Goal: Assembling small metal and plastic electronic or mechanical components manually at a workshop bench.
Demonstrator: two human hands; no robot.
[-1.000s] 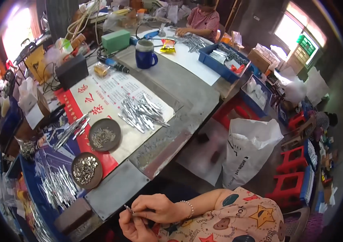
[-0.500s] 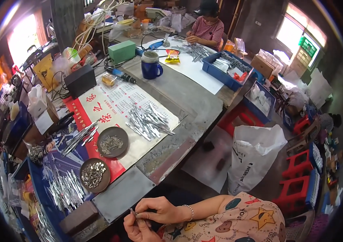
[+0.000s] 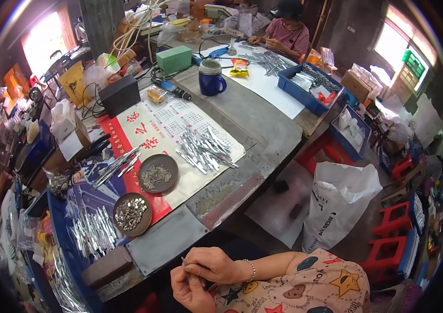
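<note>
Below the table's near edge, my left hand and my right hand are closed and pressed together. Their fingertips pinch something tiny and greyish, too small to make out. On the table nearby is a round brown dish of small shiny metal discs. Just beyond it, another brown dish holds fine thin metal pieces. Slim silvery metal strips lie heaped on a red and white calendar sheet. More strips are piled left of the dishes, and a smaller bunch lies behind them.
A brown block sits at the near left table corner. Further back are a blue mug, a blue pen-shaped power tool and a dark box. A white sack stands right of the table. Across it, another person handles metal pieces.
The whole scene has shifted slightly right and down in view. My hands stay pressed together, the right one's fingers now more curled over the left fingertips.
</note>
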